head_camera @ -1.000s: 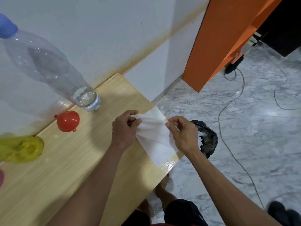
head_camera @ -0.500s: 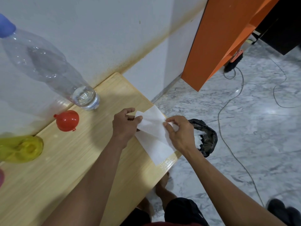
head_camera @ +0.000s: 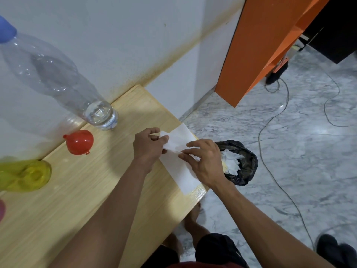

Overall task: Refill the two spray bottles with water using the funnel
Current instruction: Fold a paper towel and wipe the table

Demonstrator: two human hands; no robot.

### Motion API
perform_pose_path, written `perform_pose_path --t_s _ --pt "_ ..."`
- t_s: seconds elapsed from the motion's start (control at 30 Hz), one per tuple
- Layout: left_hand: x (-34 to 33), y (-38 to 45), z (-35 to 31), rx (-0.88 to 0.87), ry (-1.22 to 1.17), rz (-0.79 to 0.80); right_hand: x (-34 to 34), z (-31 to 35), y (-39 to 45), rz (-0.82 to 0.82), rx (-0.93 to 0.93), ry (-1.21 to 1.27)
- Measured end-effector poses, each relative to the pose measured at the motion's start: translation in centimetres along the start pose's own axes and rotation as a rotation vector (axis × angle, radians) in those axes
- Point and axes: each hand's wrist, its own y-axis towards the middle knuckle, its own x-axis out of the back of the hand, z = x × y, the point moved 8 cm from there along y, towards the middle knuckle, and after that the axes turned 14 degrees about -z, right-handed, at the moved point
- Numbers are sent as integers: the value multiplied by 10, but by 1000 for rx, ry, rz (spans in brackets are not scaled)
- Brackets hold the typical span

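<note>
A white paper tissue (head_camera: 178, 167) lies at the right end of the wooden table (head_camera: 81, 194). My left hand (head_camera: 148, 147) pinches its upper left edge. My right hand (head_camera: 204, 163) presses flat on its middle with the fingers spread. A red funnel (head_camera: 79, 142) lies upside down on the table to the left. A large clear water bottle (head_camera: 58, 80) with a blue cap stands against the wall, with a little water at its bottom. A yellow spray bottle (head_camera: 25, 175) shows at the left edge, partly cut off.
A black bin bag (head_camera: 245, 163) holding crumpled white tissues sits on the marble floor just beyond the table's right end. An orange cabinet panel (head_camera: 257, 45) hangs above the floor. Thin cables (head_camera: 270, 120) run across the floor. A pink object (head_camera: 1, 209) peeks in at far left.
My right hand has gone from pinching the tissue's right edge to lying flat on it. The tissue is now pressed down onto the table. The left hand keeps its pinch.
</note>
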Motion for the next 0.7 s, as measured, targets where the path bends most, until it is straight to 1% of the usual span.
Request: perform_pose_path --t_s 0.2,0.37,0.47,0.6,0.7 --pt "3 -7 -6 -55 14 22 1 -7 4 27 -150 131" --pt "5 -14 -16 -184 41 116 -5 -12 7 72 -209 191" --pt "5 -19 -21 -220 27 178 -2 -11 12 60 -240 207" --pt "7 -19 -32 -301 33 160 12 8 20 73 -256 231" --pt "8 -20 -43 -321 -10 146 21 18 30 94 -328 300"
